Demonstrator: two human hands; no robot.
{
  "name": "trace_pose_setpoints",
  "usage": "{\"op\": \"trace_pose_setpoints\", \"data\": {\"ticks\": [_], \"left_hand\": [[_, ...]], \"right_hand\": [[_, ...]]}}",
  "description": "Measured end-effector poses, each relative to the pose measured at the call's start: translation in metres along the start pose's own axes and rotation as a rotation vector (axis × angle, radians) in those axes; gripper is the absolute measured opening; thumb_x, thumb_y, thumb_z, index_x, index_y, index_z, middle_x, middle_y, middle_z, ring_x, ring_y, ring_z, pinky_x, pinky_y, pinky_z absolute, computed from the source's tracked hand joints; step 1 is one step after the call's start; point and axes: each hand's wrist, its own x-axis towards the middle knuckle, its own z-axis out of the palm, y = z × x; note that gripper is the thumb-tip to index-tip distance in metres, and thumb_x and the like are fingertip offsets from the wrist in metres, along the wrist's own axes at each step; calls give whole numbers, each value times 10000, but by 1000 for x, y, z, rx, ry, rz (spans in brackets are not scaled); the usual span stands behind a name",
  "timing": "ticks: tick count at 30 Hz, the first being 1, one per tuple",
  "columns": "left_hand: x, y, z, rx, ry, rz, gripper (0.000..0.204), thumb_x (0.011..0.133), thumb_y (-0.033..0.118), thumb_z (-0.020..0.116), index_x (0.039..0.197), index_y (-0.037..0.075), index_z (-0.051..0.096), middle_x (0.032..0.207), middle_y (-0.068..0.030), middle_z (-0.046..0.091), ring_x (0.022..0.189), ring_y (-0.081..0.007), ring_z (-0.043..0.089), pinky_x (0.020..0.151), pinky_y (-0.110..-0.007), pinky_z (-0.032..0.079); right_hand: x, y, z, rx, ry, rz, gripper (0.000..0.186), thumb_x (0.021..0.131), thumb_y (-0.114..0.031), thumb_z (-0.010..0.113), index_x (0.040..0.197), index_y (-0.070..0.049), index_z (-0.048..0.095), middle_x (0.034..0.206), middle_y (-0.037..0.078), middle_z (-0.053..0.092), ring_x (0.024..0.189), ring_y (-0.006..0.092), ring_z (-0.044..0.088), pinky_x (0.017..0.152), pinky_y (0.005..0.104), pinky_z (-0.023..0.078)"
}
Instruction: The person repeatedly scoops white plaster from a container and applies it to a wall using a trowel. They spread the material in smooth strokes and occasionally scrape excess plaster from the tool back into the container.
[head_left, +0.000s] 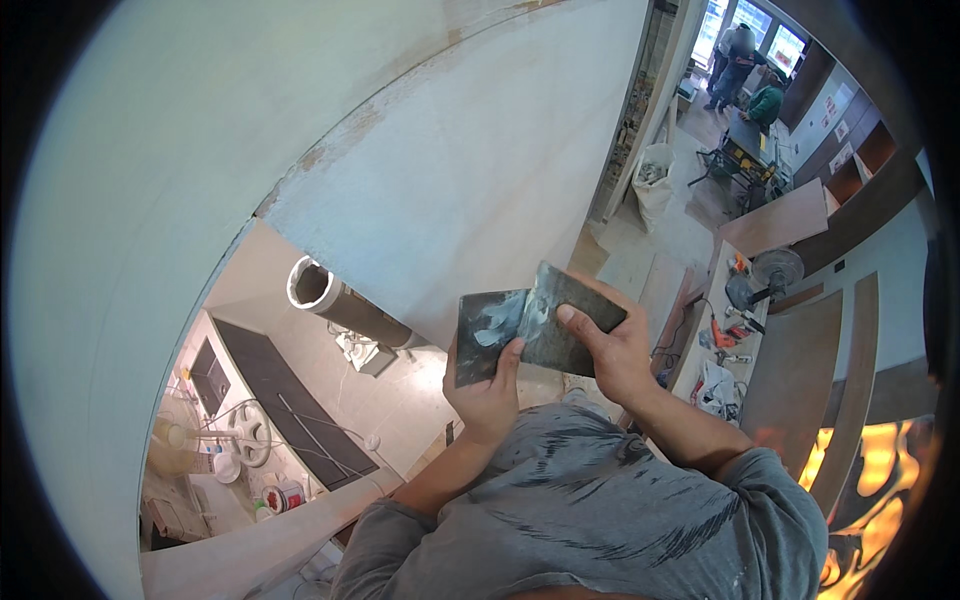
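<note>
In front of my chest, my left hand (484, 402) grips a dark, flat, rectangular putty scraper (474, 345), its thumb pressed on the face. A streak of whitish paste marks that face. My right hand (618, 345) is closed on a second dark putty scraper (562, 346), thumb on top and fingers behind. Pale paste is also smeared along this one's left side. The two scrapers meet or overlap at their inner edges; whether they press together I cannot tell. Beyond them rises a pale wall panel (470, 160) with a rough, brownish curved edge.
A large tube (365, 312) stands beyond the panel's lower edge. At lower left, a counter (300, 462) bears jars and cables. To the right, a bench (690, 372) carries tools and a fan (765, 280). Several people (738, 62) are far off near windows, past a white sack (655, 190).
</note>
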Motion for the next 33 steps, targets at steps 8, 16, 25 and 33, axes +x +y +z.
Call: {"op": "trace_pose_setpoints", "data": {"ticks": [8,16,25,33], "left_hand": [[9,6,-15,8,-246,-150,471,925,1,710,1353,-80,530,1118,-102,708,1000,-121,654,893,-259,521],[27,4,-27,287,-604,-301,479,901,106,746,1317,-29,552,1010,-122,719,946,-141,668,844,-305,525],[29,-3,-25,293,-581,-386,418,870,84,774,1230,-26,591,1036,-63,687,965,-121,627,866,-288,510],[9,-5,-1,55,-99,-101,315,908,2,722,1202,-35,616,1014,-70,708,922,-106,654,831,-263,530]], "right_hand": [[7,-7,-5,-93,-187,-25,312,943,-90,681,1228,36,678,1091,85,726,972,122,632,884,285,507],[17,-2,-20,-292,-460,-35,313,916,-26,688,1228,-10,701,1005,94,745,880,84,611,800,266,518],[26,13,-28,-268,-503,42,314,927,-55,691,1235,8,687,1028,68,735,918,92,618,832,272,515],[9,21,-7,-85,-73,22,332,945,-102,689,1240,48,661,1089,70,721,972,115,632,885,287,515]]}}
